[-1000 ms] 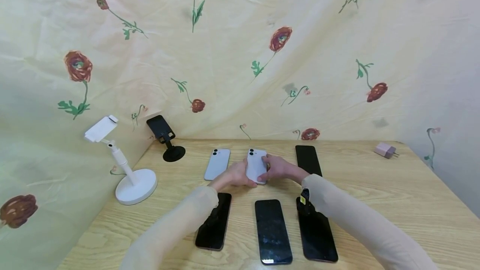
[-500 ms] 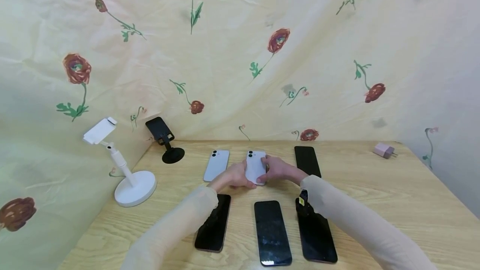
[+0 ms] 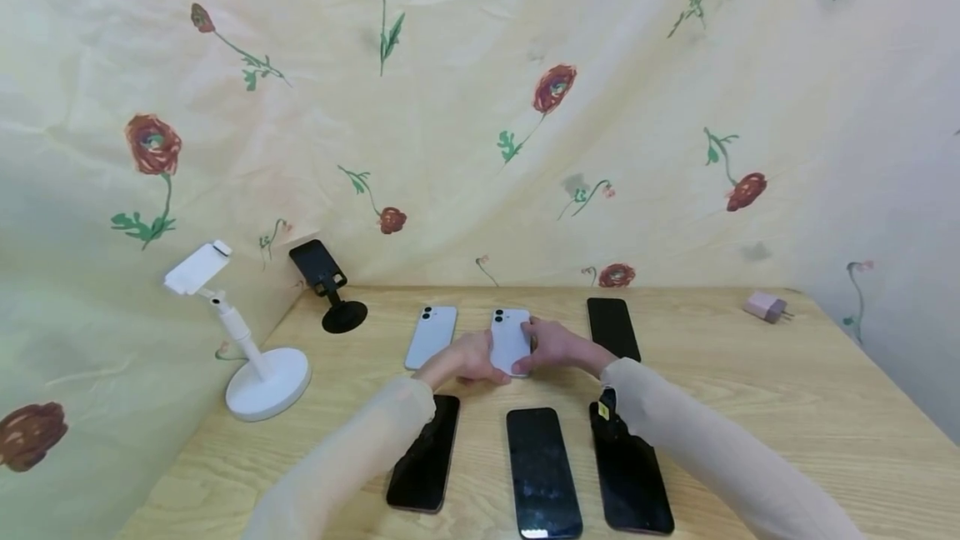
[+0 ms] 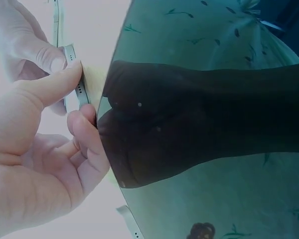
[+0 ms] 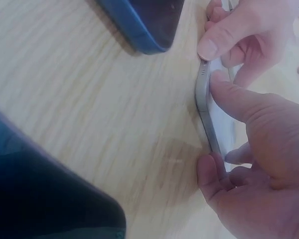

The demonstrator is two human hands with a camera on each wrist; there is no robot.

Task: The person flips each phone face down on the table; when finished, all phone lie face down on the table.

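A white smartphone (image 3: 510,342) lies back up on the table (image 3: 720,373), its two-lens camera at the far end. My left hand (image 3: 474,357) holds its left side, the thumb at the near end. From the right, my right hand (image 3: 553,346) grips the other side, thumb at the near corner and fingers along the long edge. In the right wrist view the phone's metal edge (image 5: 203,94) shows between both hands' thumbs and fingers. A second light-coloured phone (image 3: 432,337) lies just left of my left hand.
Black phones lie nearer me, at left (image 3: 426,457), middle (image 3: 543,473) and right (image 3: 634,482), partly under my forearms. Another black phone (image 3: 613,328) lies beyond my right wrist. White (image 3: 268,383) and black (image 3: 345,317) phone stands are at left, a charger plug (image 3: 765,307) at right.
The head view has tilted up a little, so everything sits slightly lower in it. Both hands keep their hold on the white smartphone, which stays in its place among the others.
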